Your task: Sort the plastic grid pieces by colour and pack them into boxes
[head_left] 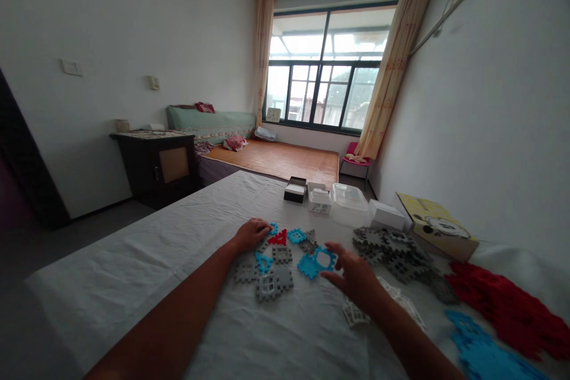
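Note:
My left hand (252, 234) is curled, its fingertips on a small blue interlocking plastic piece (273, 228) at the far edge of a group of pieces. Beside it lie a red triangular piece (278, 238) and another blue piece (295, 236). Nearer to me are a blue triangular piece (263, 263) and grey window-like pieces (268, 287). My right hand (356, 273) is open, thumb and fingers apart at the right side of a blue piece with a round opening (333, 265). Whether they touch it is unclear. A solid blue piece (308, 268) adjoins that one.
To the right lie piles of grey pieces (392, 249), red pieces (507, 309), blue pieces (485, 350) and white pieces (356, 313). Behind stand a black box (294, 195), clear plastic containers (350, 205), a white box (386, 215) and a yellow box (434, 228).

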{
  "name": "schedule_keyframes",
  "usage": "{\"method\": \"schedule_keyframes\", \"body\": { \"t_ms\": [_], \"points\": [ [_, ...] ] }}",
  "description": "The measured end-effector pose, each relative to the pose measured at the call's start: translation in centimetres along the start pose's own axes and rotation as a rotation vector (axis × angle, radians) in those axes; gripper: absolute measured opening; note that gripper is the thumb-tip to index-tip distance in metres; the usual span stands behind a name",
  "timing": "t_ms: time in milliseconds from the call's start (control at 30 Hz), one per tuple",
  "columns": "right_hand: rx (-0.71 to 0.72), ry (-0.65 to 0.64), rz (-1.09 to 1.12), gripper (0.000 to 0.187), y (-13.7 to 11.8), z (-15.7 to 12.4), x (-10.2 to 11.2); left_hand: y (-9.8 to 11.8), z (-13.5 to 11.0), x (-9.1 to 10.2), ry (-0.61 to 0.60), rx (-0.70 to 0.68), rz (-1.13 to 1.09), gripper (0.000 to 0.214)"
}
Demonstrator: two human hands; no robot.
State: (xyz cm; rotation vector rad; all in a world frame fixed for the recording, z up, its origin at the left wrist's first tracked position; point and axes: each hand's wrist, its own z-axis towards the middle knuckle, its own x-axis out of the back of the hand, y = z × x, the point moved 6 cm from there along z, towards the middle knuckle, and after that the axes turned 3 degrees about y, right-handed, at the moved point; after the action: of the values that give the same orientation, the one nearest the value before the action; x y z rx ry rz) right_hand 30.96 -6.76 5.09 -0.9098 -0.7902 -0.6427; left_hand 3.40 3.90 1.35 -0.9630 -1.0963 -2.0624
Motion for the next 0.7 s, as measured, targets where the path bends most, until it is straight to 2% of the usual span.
{"method": "schedule_keyframes", "body": {
  "t_ms": [100,200,267,367,433,533,700],
  "points": [
    [-0.059,0.146,-0.180,0.039,5.1,1.3,2.9,-0.1,0.0,-0.1,0.008,0.005,0.008,0.031],
    [-0.106,0.297,-0.362,0.038,10.7,1.6,5.6,0.0,0.0,-0.1,0.009,-0.003,0.003,0.029],
    [-0.115,0.365,-0.465,0.038,13.6,1.2,6.6,0.0,0.1,-0.1,0.010,-0.003,0.002,0.028],
    [-0.111,0.363,-0.596,0.037,16.1,0.2,6.8,-0.1,0.1,-0.1,0.010,-0.001,0.005,0.028],
    [-0.136,0.340,-0.678,0.036,16.6,-0.3,6.9,-0.2,0.1,-0.2,0.010,-0.005,0.010,0.029],
    [-0.182,0.340,-0.734,0.036,15.6,-0.5,7.3,-0.2,0.1,-0.2,0.013,-0.003,0.012,0.029],
    [-0.112,0.268,-0.559,0.034,10.0,1.0,6.3,0.2,0.0,0.1,0.008,0.010,-0.001,0.029]
  ]
}}
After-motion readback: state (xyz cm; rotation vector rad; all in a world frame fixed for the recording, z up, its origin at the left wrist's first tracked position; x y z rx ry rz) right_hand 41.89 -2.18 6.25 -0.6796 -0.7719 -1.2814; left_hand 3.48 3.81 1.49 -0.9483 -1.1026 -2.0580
